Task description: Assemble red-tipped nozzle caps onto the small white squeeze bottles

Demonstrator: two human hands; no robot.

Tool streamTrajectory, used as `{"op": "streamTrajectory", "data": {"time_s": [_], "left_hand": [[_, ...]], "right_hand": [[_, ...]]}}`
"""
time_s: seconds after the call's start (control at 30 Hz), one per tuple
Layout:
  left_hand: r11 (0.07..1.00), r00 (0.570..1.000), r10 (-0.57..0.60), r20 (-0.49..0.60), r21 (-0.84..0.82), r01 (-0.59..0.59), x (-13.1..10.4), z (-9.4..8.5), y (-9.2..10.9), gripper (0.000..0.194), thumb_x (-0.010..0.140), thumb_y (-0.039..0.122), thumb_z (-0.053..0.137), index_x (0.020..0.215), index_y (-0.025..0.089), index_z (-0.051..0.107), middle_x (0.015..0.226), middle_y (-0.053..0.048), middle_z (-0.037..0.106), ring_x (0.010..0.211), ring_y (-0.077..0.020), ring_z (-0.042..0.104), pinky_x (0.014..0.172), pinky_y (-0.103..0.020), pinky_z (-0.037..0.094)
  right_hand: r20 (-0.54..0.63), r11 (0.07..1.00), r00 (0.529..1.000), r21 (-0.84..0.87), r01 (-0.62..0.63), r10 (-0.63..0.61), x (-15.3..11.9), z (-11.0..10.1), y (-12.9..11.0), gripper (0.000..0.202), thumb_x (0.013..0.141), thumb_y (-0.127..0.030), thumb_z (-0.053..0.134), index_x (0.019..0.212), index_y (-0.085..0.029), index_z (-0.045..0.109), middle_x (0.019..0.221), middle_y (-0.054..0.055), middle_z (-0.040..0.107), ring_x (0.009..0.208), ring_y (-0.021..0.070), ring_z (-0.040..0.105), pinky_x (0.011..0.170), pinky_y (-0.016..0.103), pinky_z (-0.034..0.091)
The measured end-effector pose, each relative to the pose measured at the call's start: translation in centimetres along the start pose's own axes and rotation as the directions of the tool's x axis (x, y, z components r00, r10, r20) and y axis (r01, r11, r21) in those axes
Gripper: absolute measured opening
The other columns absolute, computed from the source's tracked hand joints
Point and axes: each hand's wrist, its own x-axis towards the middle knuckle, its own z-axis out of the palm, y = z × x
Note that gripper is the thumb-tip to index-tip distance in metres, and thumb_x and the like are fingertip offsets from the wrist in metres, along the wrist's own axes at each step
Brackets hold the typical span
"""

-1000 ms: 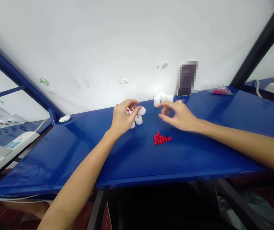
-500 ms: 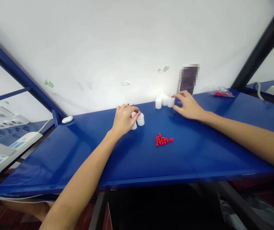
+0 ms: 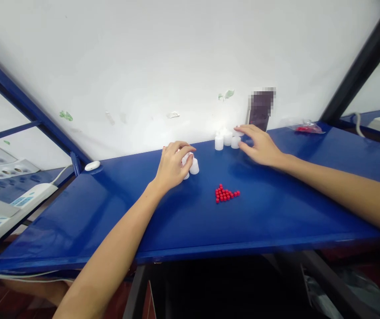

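Observation:
On the blue shelf, my left hand (image 3: pixel 173 166) curls its thumb and fingers around a small white cylinder (image 3: pixel 186 158), partly hidden by the fingers. Another white cylinder (image 3: pixel 194 166) stands just right of the thumb. Farther right, my right hand (image 3: pixel 261 145) has its index finger and thumb about a white cylinder (image 3: pixel 238 131), raised above and behind a standing one (image 3: pixel 235 142). More white cylinders (image 3: pixel 219 142) stand beside these, close to the wall. Between the hands and nearer me lies a tight group of small red pieces (image 3: pixel 224 195).
A dark pixelated rectangle (image 3: pixel 261 110) leans against the wall behind my right hand. A clear bag with red pieces (image 3: pixel 306 128) lies at the right. The shelf (image 3: pixel 110 212) also carries a white case (image 3: pixel 92 166) at left. Power strips (image 3: pixel 17 206) sit beyond the left frame post.
A white cylinder now shows raised between my right fingers, above the standing one. My left fingers have shifted slightly over their white cylinders. The red pieces keep their arrangement.

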Motion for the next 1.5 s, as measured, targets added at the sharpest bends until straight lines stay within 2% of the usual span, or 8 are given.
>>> {"op": "streamTrajectory", "data": {"time_s": [0.17,0.4,0.63,1.0,1.13,1.27,1.37,1.5], "left_hand": [[0.991,0.991,0.13,-0.02,0.023,-0.129,0.1,-0.1,1.0,0.02,0.097,0.021,0.049,0.103,0.02,0.067,0.102,-0.007,0.068,0.097,-0.0213,0.062,0.088,-0.038,0.045],[0.917,0.826,0.384,0.413,-0.072,-0.391,-0.5,0.6,4.3,0.033,0.097,0.013,0.04,0.12,0.019,0.062,0.105,-0.008,0.067,0.085,-0.0169,0.065,0.073,-0.029,0.05],[0.923,0.788,0.374,0.489,-0.118,-0.365,-0.9,1.5,4.0,0.029,0.099,0.015,0.041,0.118,0.019,0.063,0.107,-0.008,0.066,0.088,-0.0177,0.066,0.076,-0.03,0.051],[0.911,0.766,0.394,0.507,-0.104,-0.4,-0.8,1.3,4.4,0.028,0.101,0.017,0.041,0.117,0.018,0.064,0.102,-0.008,0.065,0.087,-0.0185,0.065,0.073,-0.03,0.05],[0.944,0.82,0.329,0.467,-0.194,-0.269,-0.9,1.8,4.1,0.024,0.101,0.02,0.044,0.11,0.017,0.066,0.099,-0.007,0.067,0.086,-0.0175,0.065,0.075,-0.03,0.051],[0.876,0.963,-0.008,0.268,-0.463,0.136,-0.5,2.2,4.8,0.018,0.098,0.028,0.054,0.103,0.017,0.067,0.085,-0.003,0.069,0.072,-0.0132,0.062,0.069,-0.027,0.052],[0.711,0.94,-0.274,0.204,-0.615,0.341,-0.2,2.4,5.3,0.021,0.096,0.033,0.057,0.103,0.016,0.067,0.075,-0.002,0.066,0.06,-0.0108,0.059,0.056,-0.024,0.05],[0.62,0.908,-0.359,0.219,-0.671,0.407,-0.2,2.8,5.1,0.019,0.092,0.032,0.061,0.101,0.017,0.068,0.068,0.001,0.06,0.052,-0.0089,0.053,0.049,-0.022,0.046]], "right_hand": [[0.076,0.984,0.982,0.072,0.166,-0.171,-0.9,-0.1,-3.2,0.026,0.085,-0.022,0.052,0.105,-0.022,0.068,0.108,0.008,0.072,0.101,0.0283,0.066,0.09,0.046,0.048],[0.101,0.996,0.991,-0.015,0.093,-0.091,-1.0,0.7,-3.2,0.015,0.084,-0.021,0.053,0.086,-0.02,0.068,0.085,0.004,0.074,0.068,0.0196,0.064,0.078,0.04,0.038],[0.136,0.995,0.987,0.064,0.073,-0.081,-1.1,0.8,-3.2,0.019,0.085,-0.023,0.053,0.091,-0.021,0.071,0.088,0.005,0.075,0.068,0.0206,0.065,0.066,0.034,0.046],[0.246,0.998,0.967,0.035,0.053,-0.06,-1.1,0.9,-2.7,0.025,0.09,-0.021,0.049,0.104,-0.02,0.07,0.1,0.006,0.077,0.084,0.023,0.071,0.077,0.035,0.052],[0.272,0.996,0.961,0.078,0.038,-0.058,-1.3,0.6,-3.6,0.03,0.089,-0.024,0.053,0.117,-0.02,0.064,0.098,0.005,0.076,0.067,0.0189,0.067,0.065,0.032,0.049],[0.176,0.993,0.98,0.096,0.073,-0.089,-1.5,0.1,-5.2,0.015,0.091,-0.031,0.056,0.095,-0.021,0.066,0.084,0.005,0.071,0.064,0.0188,0.062,0.063,0.033,0.046],[0.052,0.978,0.98,0.098,0.184,-0.19,-1.6,-0.4,-6.6,0.012,0.091,-0.031,0.057,0.089,-0.023,0.065,0.089,0.006,0.07,0.079,0.0225,0.064,0.076,0.039,0.047],[0.004,0.958,0.968,0.138,0.25,-0.253,-2.0,-0.8,-7.8,0.009,0.091,-0.03,0.058,0.09,-0.025,0.065,0.074,0.001,0.069,0.069,0.0201,0.063,0.078,0.04,0.047]]}}
